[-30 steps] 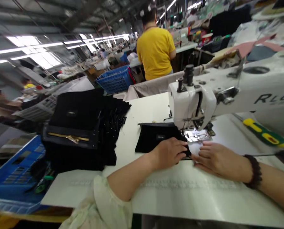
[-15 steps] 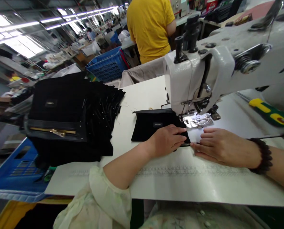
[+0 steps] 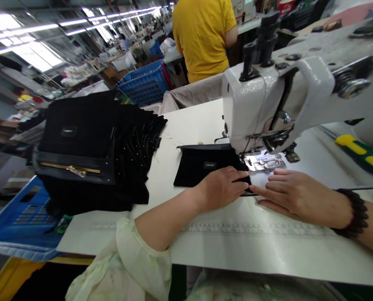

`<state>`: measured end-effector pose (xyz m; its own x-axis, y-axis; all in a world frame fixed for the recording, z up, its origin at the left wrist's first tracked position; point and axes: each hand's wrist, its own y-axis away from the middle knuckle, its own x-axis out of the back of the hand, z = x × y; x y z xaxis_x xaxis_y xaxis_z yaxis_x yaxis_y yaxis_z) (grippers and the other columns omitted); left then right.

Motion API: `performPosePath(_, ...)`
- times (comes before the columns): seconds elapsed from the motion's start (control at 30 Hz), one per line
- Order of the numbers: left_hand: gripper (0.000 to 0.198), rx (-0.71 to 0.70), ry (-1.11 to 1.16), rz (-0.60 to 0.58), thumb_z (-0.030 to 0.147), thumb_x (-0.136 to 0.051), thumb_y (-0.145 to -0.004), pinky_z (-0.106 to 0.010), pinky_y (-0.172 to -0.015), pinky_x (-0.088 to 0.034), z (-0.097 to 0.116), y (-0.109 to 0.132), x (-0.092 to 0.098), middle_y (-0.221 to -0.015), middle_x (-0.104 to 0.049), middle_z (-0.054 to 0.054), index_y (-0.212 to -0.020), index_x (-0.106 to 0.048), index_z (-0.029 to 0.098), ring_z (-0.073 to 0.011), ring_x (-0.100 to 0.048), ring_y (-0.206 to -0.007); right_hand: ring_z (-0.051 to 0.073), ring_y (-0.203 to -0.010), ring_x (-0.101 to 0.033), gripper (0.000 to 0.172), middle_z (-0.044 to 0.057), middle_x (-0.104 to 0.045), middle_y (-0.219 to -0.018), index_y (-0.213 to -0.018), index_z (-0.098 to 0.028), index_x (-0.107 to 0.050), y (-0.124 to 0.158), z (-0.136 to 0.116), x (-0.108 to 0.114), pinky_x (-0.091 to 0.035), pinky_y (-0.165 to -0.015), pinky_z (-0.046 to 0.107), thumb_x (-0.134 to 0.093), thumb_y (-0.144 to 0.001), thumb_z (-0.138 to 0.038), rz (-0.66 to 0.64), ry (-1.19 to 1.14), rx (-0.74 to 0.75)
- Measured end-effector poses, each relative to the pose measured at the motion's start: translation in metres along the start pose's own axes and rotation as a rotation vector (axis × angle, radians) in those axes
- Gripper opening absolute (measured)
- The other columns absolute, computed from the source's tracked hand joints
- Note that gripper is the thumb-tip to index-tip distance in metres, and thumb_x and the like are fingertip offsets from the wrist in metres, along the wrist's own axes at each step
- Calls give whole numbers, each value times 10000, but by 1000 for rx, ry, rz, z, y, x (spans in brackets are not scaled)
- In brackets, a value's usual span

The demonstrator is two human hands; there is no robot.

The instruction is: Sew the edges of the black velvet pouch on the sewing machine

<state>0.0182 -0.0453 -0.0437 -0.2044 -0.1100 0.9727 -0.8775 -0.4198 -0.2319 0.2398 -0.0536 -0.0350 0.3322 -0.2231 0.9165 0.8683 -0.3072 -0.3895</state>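
Observation:
A small black fabric pouch (image 3: pixel 202 165) with a tiny label lies flat on the white table (image 3: pixel 236 242), its right end under the head of a white sewing machine (image 3: pixel 277 96). My left hand (image 3: pixel 220 188) presses flat on the pouch's near right corner. Beside it, my right hand (image 3: pixel 296 196), with a dark bead bracelet at the wrist, rests fingers-extended on the table, its fingertips touching the pouch's edge just in front of the metal needle plate (image 3: pixel 264 163).
A tall stack of black pouches (image 3: pixel 92 154) with a gold zipper showing sits at the table's left. Blue plastic crates stand at far left (image 3: pixel 23 221) and behind (image 3: pixel 145 85). A person in a yellow shirt (image 3: pixel 205 33) works beyond the table. A yellow-green tool (image 3: pixel 362 152) lies right.
The view has dropped and moved closer to the machine. Both hands stay on the pouch's right end, shifted only slightly.

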Motion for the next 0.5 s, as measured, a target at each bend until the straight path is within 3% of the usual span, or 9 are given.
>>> performPosePath(0.17, 282, -6, -71, 17, 242, -386, -966, -258, -946, -443, 2, -2, 0, -1140, -670, -50, -1053, -629, 129, -130, -588, -1076, 136, -566, -499, 301, 3, -566, -597, -901, -130, -631, -1, -2, -1, -341, -606, 310, -365, -967, -253, -18, 16, -16)
performPosePath(0.5, 208, -59, -114, 1, 189, -459, -931, -255, -903, -433, 2, -3, 0, -1093, -686, -35, -1009, -643, 133, -138, -579, -1081, 141, -570, -523, 303, 14, -576, -609, -957, -112, -641, 2, -4, -2, -341, -619, 313, -374, -964, -255, -46, 26, -30)
